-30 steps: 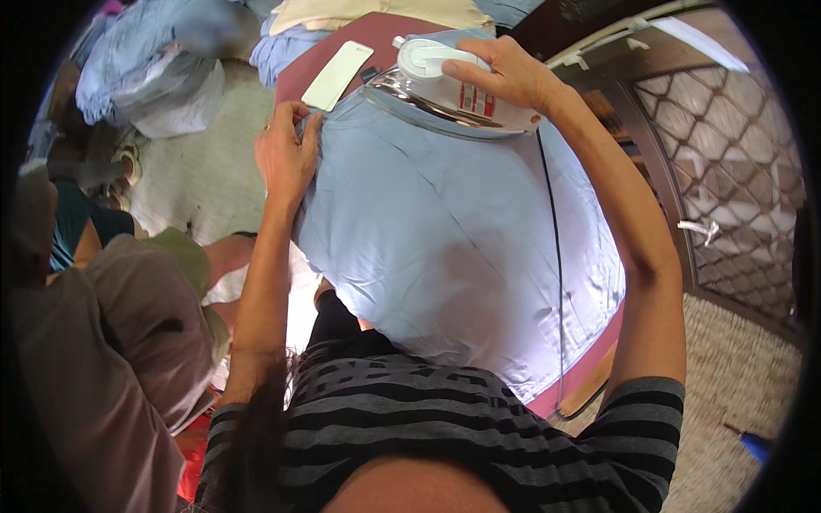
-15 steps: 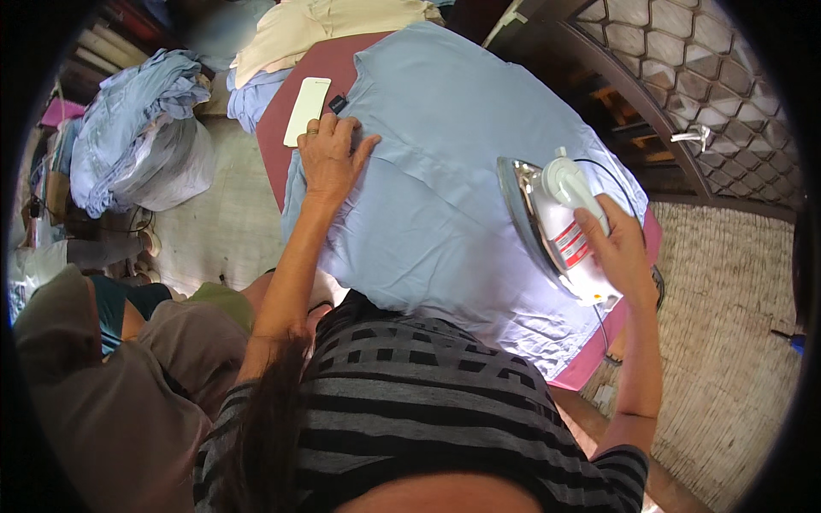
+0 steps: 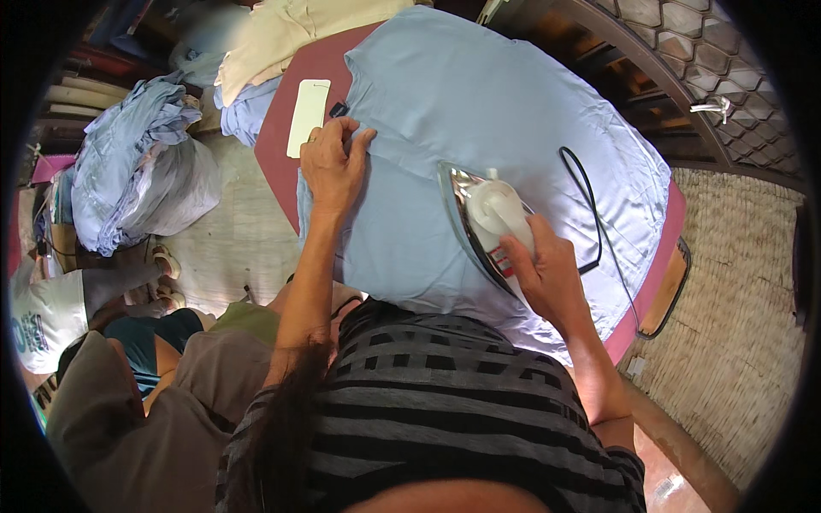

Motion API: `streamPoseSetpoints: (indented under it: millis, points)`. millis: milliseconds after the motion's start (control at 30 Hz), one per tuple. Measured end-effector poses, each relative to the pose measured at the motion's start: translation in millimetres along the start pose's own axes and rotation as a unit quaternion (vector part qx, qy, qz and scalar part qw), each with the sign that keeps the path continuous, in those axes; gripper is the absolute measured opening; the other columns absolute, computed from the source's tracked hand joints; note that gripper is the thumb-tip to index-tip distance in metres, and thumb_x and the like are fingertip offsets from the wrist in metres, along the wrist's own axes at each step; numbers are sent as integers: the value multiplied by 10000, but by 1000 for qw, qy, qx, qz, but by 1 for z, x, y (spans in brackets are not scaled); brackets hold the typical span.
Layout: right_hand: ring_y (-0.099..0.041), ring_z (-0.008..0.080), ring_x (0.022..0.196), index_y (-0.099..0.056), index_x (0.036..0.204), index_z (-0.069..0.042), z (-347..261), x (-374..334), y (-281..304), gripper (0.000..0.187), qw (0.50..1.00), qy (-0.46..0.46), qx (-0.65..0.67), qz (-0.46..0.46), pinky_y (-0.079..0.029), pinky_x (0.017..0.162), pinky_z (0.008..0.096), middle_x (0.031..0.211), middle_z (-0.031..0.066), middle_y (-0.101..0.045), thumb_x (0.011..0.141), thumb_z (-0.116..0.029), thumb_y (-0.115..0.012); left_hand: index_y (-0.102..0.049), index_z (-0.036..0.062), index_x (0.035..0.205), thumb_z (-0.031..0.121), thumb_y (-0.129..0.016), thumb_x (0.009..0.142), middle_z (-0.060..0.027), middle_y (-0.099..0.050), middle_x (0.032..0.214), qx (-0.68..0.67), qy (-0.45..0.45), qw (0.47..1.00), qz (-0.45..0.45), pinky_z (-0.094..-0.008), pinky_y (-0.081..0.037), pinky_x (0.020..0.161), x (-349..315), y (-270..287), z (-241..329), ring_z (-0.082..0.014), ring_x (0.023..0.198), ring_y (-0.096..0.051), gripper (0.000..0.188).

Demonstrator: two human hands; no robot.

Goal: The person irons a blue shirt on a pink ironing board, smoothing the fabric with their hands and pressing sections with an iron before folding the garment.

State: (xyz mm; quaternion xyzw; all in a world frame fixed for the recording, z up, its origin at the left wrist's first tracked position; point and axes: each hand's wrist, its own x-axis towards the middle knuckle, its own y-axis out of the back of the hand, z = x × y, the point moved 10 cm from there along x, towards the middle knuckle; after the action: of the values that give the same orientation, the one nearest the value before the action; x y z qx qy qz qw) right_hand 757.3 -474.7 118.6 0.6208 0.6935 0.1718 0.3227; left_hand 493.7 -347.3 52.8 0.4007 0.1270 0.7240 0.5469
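A light blue garment (image 3: 436,94) lies spread over a maroon-covered ironing board (image 3: 286,184). My right hand (image 3: 552,269) is closed round the handle of a white iron (image 3: 496,209). Its shiny soleplate rests on the cloth, with the tip pointing away from me and slightly left. My left hand (image 3: 333,167) lies on the garment's left edge, fingers bent and thumb apart, just below a small dark label (image 3: 339,109). Beside that hand, a pale rectangular card or slab (image 3: 309,118) lies on the board.
The iron's black cord (image 3: 590,197) loops over the garment's right side. Cream cloth (image 3: 274,34) is heaped at the far end, and blue clothes (image 3: 128,145) are piled at left. A metal lattice door (image 3: 718,60) stands at far right. Another person's legs (image 3: 128,295) show at left.
The iron has moved left across the garment in my right hand, and more cord now shows behind it. My left hand stays near the label, its thumb drawn closer to the fingers.
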Motion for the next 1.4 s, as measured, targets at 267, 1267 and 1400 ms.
streamPoseSetpoints:
  millis: [267, 1267, 1400]
  points:
    - [-618, 498, 880, -536, 1095, 39, -17, 9, -24, 359, 999, -17, -6, -32, -487, 736, 486, 933, 309, -635, 968, -291, -598, -649, 70, 835, 217, -776, 825, -45, -638, 683, -34, 37, 999, 0, -373, -427, 589, 2, 0, -7, -221, 636, -576, 194]
    - [-663, 403, 734, -598, 1115, -13, 13, 21, 42, 283, 995, 34, -86, -39, -507, 626, 389, 829, 225, -657, 930, -218, -658, -630, 31, 874, 195, -762, 858, -39, -551, 616, -105, 24, 994, 5, -311, -390, 526, 41, -34, 3, -142, 543, -472, 211]
    - [-657, 430, 741, -595, 1126, 1, -31, 65, 26, 313, 987, 132, -89, -29, -511, 627, 426, 840, 241, -667, 940, -248, -634, -624, 23, 870, 159, -761, 852, -43, -561, 630, -105, 35, 994, -1, -306, -404, 537, 42, -35, -4, -133, 550, -485, 194]
